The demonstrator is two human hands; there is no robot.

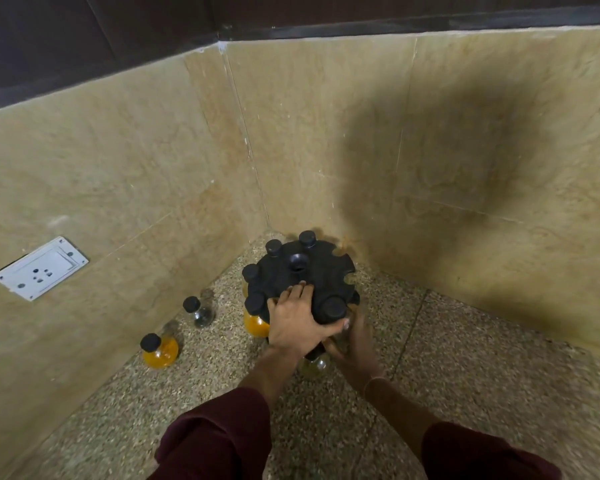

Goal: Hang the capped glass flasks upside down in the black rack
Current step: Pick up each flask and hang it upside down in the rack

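Speckled stone floor (465, 375) in a beige-walled corner carries the round, notch-rimmed black rack (321, 271) with capped flasks (255, 323) hanging; left hand (297, 320) lies flat on it, right hand (357, 348) (blurred, grip unclear) beside a clear flask (317, 365).

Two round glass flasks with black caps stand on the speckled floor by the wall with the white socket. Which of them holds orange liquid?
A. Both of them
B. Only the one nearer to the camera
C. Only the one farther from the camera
B: the nearer flask is filled with orange liquid, while the farther flask looks clear.
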